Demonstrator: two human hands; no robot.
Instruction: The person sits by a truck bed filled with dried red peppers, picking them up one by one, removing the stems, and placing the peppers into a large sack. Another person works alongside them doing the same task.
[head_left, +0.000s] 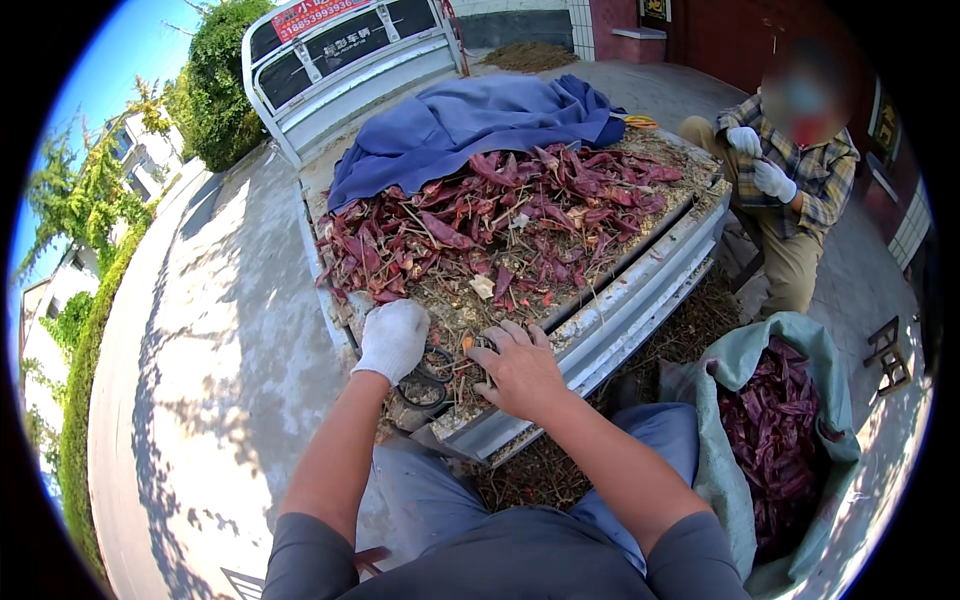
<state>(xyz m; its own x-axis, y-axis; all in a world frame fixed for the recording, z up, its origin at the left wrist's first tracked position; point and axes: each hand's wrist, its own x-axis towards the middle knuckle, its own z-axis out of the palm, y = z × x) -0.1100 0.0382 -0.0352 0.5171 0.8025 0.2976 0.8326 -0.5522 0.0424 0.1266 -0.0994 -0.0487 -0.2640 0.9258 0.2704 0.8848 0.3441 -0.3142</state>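
My left hand (393, 341), in a white knit glove, is curled at the near left corner of a truck bed (457, 337). Whether its fingers hold anything is hidden by the back of the glove. Right beside it lie scissors with black loop handles (425, 380). My bare right hand (519, 369) rests palm down with fingers apart on stem bits and chaff near the tailboard (600, 330). Past both hands spreads a heap of dried red chili peppers (465, 225), partly covered by a blue cloth (480, 112).
A green woven sack (720, 465) holding dark red peppers (772, 435) stands right of my legs. Across the tailboard corner a person in white gloves (780, 180) sits. Stems litter the ground (532, 480) below. A small stool (889, 356) stands at far right.
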